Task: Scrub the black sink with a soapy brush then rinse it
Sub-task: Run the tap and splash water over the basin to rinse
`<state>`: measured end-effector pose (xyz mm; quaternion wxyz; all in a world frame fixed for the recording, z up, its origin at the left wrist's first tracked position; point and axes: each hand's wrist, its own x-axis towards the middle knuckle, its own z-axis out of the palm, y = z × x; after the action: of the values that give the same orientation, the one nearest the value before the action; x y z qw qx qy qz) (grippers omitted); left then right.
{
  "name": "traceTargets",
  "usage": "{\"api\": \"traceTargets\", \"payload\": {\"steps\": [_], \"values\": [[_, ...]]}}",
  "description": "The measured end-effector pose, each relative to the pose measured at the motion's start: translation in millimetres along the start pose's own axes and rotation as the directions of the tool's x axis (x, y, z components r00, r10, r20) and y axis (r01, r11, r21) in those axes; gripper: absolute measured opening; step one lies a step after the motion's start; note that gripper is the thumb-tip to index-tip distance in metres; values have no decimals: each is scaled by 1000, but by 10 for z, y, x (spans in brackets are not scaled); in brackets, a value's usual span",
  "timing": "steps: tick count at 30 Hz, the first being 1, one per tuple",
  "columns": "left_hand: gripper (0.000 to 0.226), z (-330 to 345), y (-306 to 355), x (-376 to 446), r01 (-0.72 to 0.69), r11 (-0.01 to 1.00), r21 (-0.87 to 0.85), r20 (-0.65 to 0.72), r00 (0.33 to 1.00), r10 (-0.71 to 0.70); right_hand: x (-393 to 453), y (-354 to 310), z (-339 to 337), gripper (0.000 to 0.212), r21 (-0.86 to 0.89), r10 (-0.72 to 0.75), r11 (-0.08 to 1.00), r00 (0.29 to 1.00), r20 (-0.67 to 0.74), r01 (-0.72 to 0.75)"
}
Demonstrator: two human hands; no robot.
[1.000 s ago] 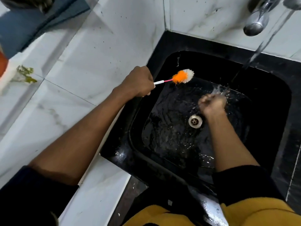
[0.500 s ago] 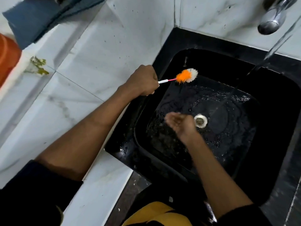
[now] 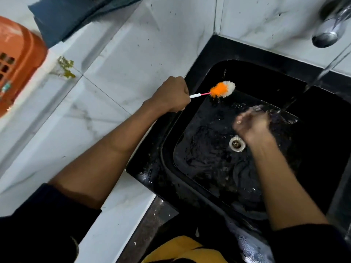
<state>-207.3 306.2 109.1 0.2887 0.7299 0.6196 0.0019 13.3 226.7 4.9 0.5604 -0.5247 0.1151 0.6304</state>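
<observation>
Black sink (image 3: pixel 190 80) wet, tap water (image 3: pixel 322 73) running. I see left hand (image 3: pixel 171 95) fisted round orange-white brush (image 3: pixel 223 89), parked over the basin's rear edge, probably freeing right hand (image 3: pixel 250 124) to spread rinse water; its fingers blur, grip unreadable.

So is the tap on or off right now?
On. A stream of water falls from the tap into the black sink, splashing by the blurred right hand.

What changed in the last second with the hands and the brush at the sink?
The right hand swept left across the sink basin, then back under the water stream; it is blurred. The left hand kept gripping the brush above the basin's far-left corner. Water kept running.
</observation>
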Motion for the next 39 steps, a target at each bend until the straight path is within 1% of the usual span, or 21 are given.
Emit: {"api": "traceTargets", "payload": {"steps": [3,6,8,10,13,15,17,18,20,21,24,27,29,31,32,33,35,36,37,38,39], "values": [[14,11,9,-1,0,1000,9,-12,1000,0,-318,567,255,34,-237,120,968,983,141,-84],[15,14,12,3,-10,999,31,-13,1000,10,-679,1068,564,33,-439,260,890,926,272,-120],[15,17,15,12,-21,999,34,-4,1000,21,-820,1268,673,29,-486,329,860,895,300,-153],[14,18,26,17,-28,999,35,-2,1000,28,-846,1314,664,28,-479,343,861,889,303,-169],[13,26,42,37,-35,999,39,-7,999,35,-743,1114,476,30,-394,302,900,919,253,-187],[13,44,53,52,-37,999,39,-2,999,38,-612,853,271,30,-266,259,941,949,179,-207],[13,72,60,59,-42,998,42,11,999,42,-419,545,27,30,-44,222,975,973,64,-220],[13,85,66,58,-43,998,41,18,999,42,-308,398,-100,30,109,208,972,978,21,-210],[13,103,72,51,-39,999,38,29,999,38,-96,102,-290,33,381,158,914,987,-21,-138],[13,106,71,47,-37,999,38,31,999,36,3,-41,-354,34,445,123,891,991,-42,-92],[13,112,58,31,-31,999,42,31,999,30,180,-375,-403,25,437,23,899,999,-48,1],[14,126,23,34,-15,999,44,26,1000,13,223,-456,-325,26,275,-54,960,998,-23,58],[14,129,2,43,-6,999,45,13,1000,6,183,-324,-252,30,100,-83,991,996,-33,86],[13,137,-9,55,-3,999,46,8,1000,3,41,-3,-180,33,-98,-91,991,996,18,93],[13,144,-10,59,-3,999,50,9,1000,2,-49,221,-130,34,-224,-61,971,995,79,78],[13,152,-7,62,-3,998,55,12,1000,2,-147,492,-82,34,-351,14,935,988,157,42],[13,179,3,65,-6,998,61,21,1000,5,-342,1025,-34,34,-591,242,806,927,287,-28],[13,196,7,66,-9,998,61,27,1000,7,-400,1235,-55,35,-693,340,720,886,315,-29],[13,213,5,64,-11,998,60,33,999,9,-433,1373,-91,34,-758,404,652,855,325,-21],[12,228,3,61,-13,998,56,38,999,11,-411,1433,-148,32,-783,424,621,850,312,-23],[12,238,-2,57,-15,999,52,40,999,13,-386,1408,-195,30,-776,415,629,862,290,-42]]}}
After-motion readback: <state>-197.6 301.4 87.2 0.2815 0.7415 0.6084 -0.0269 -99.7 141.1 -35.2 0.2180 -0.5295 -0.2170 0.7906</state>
